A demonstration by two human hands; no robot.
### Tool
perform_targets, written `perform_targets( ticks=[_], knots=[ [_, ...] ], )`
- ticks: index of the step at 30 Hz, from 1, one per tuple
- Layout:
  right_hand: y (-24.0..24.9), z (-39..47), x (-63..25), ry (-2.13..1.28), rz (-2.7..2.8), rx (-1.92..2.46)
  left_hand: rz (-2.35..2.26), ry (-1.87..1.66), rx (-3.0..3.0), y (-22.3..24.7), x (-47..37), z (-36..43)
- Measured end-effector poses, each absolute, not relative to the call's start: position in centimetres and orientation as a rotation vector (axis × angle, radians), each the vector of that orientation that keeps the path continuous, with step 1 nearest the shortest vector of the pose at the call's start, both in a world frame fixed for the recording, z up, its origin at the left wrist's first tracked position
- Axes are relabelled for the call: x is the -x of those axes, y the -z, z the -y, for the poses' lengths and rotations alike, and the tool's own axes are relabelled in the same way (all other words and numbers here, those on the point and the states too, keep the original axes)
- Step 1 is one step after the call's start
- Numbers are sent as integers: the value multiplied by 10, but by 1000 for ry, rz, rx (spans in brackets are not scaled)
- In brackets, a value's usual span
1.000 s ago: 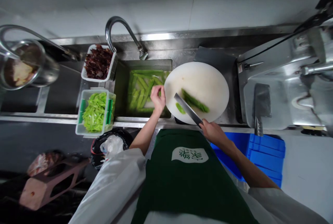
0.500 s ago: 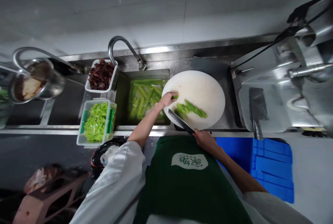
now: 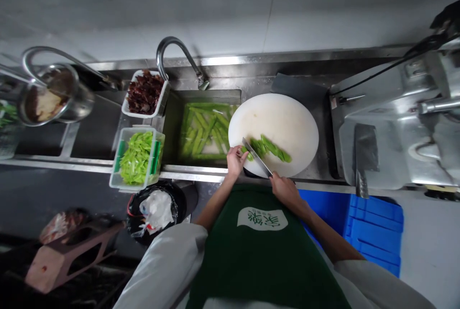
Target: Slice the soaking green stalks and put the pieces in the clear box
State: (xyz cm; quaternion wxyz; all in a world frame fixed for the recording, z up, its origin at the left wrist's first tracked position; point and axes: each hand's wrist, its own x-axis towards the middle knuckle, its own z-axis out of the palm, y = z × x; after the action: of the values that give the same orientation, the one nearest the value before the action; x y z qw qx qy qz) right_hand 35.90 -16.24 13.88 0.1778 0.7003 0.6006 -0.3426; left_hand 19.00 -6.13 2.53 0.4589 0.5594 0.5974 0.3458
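My right hand (image 3: pixel 285 190) is closed round the handle of a kitchen knife (image 3: pixel 257 158), whose blade slants up to the left over the board. Beside the blade's left side, my left hand (image 3: pixel 236 159) pinches a short piece of green vegetable stalk (image 3: pixel 248 154); the fingers partly cover it. Slanted green slices (image 3: pixel 273 148) lie in a row just right of the blade. All this is on the near left part of a round white cutting board (image 3: pixel 276 112).
Left of the board, a sink (image 3: pixel 174 122) holds green stalks (image 3: pixel 204 129) in water. Further left stand a tub of light green slices (image 3: pixel 136 158) and a white basket of dark red leaves (image 3: pixel 145 93). A cleaver (image 3: pixel 364 148) lies on the right. A lined bin (image 3: pixel 156 211) stands below.
My left hand has come nearer to me with the stalk piece. The knife has moved from the near side of the slices to between them and the piece. The view has shifted slightly.
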Motion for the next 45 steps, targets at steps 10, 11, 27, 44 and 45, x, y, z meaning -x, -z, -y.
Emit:
perform_targets(
  ticks=[10, 11, 27, 44, 45],
  knots=[
    [-149, 163, -354, 880, -1731, -1880, -1123, -782, -2060, -22, -180, 58],
    [-149, 162, -353, 878, -1725, -1879, -1115, -772, -2071, -22, -180, 58],
    [-144, 149, -340, 797, -1753, -1860, -1060, -842, -2058, -19, -178, 57],
    [-142, 148, -332, 794, -1709, -1867, -986, -893, -2044, -12, -172, 56],
    [-141, 148, -332, 804, -1709, -1865, -990, -891, -2046, -12, -172, 56]
  ],
)
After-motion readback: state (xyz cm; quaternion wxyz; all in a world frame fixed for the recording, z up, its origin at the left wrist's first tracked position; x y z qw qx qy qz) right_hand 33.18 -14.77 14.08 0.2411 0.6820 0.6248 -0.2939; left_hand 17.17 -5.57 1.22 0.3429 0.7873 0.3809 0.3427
